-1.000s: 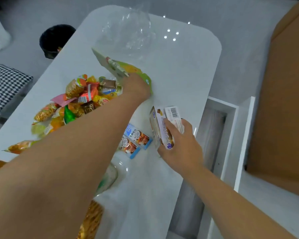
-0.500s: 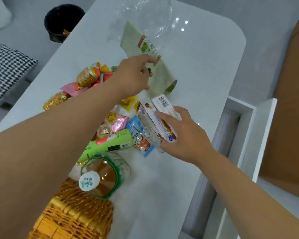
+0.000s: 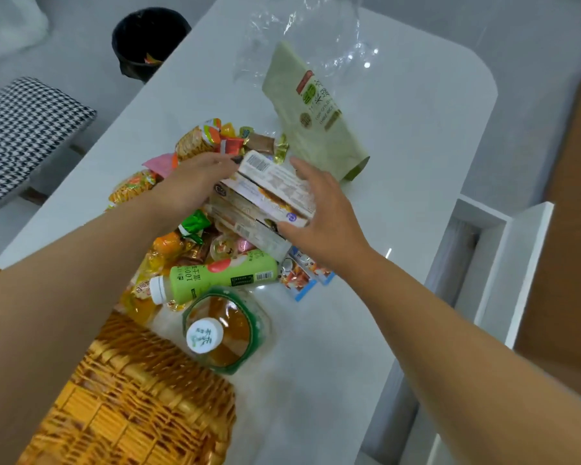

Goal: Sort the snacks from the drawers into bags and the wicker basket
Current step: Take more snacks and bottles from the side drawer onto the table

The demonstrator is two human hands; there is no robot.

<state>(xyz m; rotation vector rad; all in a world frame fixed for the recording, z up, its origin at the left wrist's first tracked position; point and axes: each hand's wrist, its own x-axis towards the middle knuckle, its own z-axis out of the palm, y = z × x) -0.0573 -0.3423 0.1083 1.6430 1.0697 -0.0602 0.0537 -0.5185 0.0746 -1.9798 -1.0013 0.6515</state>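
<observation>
Glossy white table (image 3: 399, 229); left hand (image 3: 195, 186), right hand (image 3: 319, 216) grip stacked flat cardboard boxes (image 3: 269, 193) from both sides.

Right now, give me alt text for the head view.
Both hands, left hand and right hand, hold a stack of snack boxes above a snack pile on a white table; wicker basket sits nearest the camera.

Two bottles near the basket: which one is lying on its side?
The green-labelled juice bottle lies on its side, white cap pointing left. The amber tea bottle beside the wicker basket stands upright, cap facing the camera.
</observation>
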